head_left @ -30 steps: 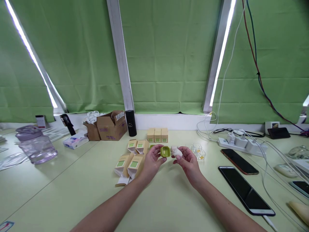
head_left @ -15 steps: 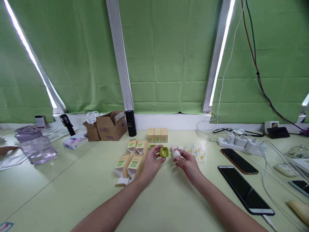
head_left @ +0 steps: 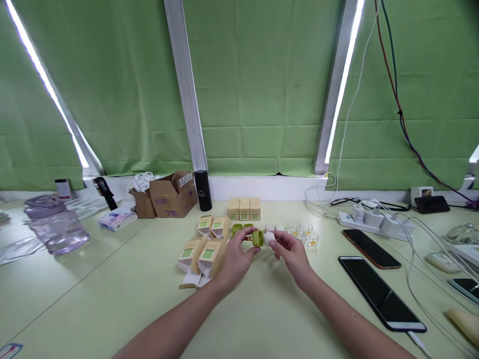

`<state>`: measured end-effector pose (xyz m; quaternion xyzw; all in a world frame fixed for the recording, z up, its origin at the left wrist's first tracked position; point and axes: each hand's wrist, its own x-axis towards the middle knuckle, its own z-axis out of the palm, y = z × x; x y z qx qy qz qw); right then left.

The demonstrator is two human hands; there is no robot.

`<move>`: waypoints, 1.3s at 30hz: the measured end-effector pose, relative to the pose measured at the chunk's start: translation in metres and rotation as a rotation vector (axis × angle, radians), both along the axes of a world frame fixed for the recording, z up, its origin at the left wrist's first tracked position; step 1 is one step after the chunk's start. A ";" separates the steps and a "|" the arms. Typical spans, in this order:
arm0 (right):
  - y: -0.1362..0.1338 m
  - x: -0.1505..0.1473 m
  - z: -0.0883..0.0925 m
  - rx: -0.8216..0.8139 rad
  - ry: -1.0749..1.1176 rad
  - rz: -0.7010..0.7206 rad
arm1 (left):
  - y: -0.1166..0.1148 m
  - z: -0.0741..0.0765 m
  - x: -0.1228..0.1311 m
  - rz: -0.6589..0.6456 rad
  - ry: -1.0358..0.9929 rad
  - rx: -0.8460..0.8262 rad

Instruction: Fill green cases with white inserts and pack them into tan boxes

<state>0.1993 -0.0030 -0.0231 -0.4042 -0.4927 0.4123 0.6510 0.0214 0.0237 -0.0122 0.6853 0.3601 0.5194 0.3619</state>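
Observation:
My left hand (head_left: 235,255) pinches a small green case (head_left: 258,238) above the pale green table (head_left: 112,299). My right hand (head_left: 291,253) pinches a small white piece (head_left: 268,239) and presses it against the green case's right side. Just behind the hands lie two more green cases (head_left: 239,229) and small white pieces (head_left: 274,228). Several tan cartons with green labels (head_left: 204,252) lie open to the left of my left hand. Three closed tan boxes (head_left: 244,208) stand in a row farther back.
Small clear cups with yellow bits (head_left: 305,232) sit right of the hands. Two black phones (head_left: 379,291) and a white power strip (head_left: 374,222) with cables lie to the right. Cardboard boxes (head_left: 172,194), a black cylinder (head_left: 202,190), a tissue pack (head_left: 118,219) and a clear jug (head_left: 56,227) stand at the left.
My hands have come together: the white piece, held apart from the green case a second ago, now touches it. Both hands dropped slightly toward the table.

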 end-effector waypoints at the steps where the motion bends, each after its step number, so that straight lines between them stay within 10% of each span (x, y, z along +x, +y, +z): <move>1: 0.000 0.000 -0.001 0.000 -0.009 -0.003 | 0.000 0.000 0.000 0.003 0.021 0.008; 39: 0.001 -0.004 -0.006 -0.081 -0.107 -0.004 | -0.002 -0.002 0.003 -0.048 0.031 -0.007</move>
